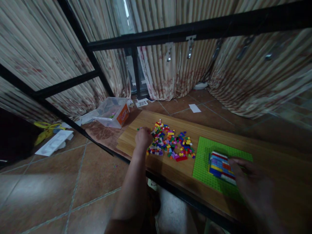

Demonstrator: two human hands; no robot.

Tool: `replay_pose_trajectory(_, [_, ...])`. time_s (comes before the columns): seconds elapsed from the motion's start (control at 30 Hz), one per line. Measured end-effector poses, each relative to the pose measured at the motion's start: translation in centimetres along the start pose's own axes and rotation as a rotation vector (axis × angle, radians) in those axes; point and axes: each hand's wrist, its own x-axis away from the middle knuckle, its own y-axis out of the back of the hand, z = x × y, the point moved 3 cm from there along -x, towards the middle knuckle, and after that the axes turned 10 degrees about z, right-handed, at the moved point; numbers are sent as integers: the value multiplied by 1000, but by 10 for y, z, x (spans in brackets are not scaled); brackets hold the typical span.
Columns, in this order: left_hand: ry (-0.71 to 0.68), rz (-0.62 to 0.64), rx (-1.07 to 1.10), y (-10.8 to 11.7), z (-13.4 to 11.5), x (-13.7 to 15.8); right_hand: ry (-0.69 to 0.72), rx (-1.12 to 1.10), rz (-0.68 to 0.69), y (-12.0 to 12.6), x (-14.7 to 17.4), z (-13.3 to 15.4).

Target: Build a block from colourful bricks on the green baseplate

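Loose toy building bricks (168, 141) of many colours are spread in a pile on the wooden bench top. At the left edge of that pile is my left hand (143, 138), its fingers curled closed; what they hold, if anything, is hidden. A layered brick build (220, 166) in blue, red, white and yellow rests on a green baseplate (201, 156) to the right. My right hand (253, 182), slightly blurred, has its thumb and fingers closed at the right edge of this build, covering part of it.
A clear plastic box (107, 113) with an orange label and a few bricks inside stands on the floor beyond the bench's left end. A black metal frame (156, 39) with hanging clips crosses above. Striped curtains (161, 74) and paper scraps (195, 108) lie behind.
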Motion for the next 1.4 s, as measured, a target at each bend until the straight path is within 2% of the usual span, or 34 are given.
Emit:
replay_pose_trajectory(0.27, [-56, 15, -170, -4, -11, 1, 71, -31, -36, -4, -3, -7])
replay_pose_trajectory(0.43, [-55, 34, -177, -5, -14, -2, 110, -128, -70, -1, -4, -2])
replay_pose_trajectory(0.7, [-49, 33, -190, -7, -19, -10, 40, -161, -196, 20, -13, -16])
replay_pose_trajectory(0.97, [0, 19, -192, -11, -26, -14, 60, -225, -204, 22, -15, -17])
replay_pose_trajectory(1.2, [68, -2, -30, -2, -21, -15, 68, -281, -226, 23, -13, -12])
replay_pose_trajectory(1.3, [-44, -25, 179, -2, -25, -12, 76, -321, -239, 22, -14, -13])
replay_pose_trajectory(1.4, [-225, 72, 618, -14, -45, 1, 126, -386, -242, 20, -13, -7])
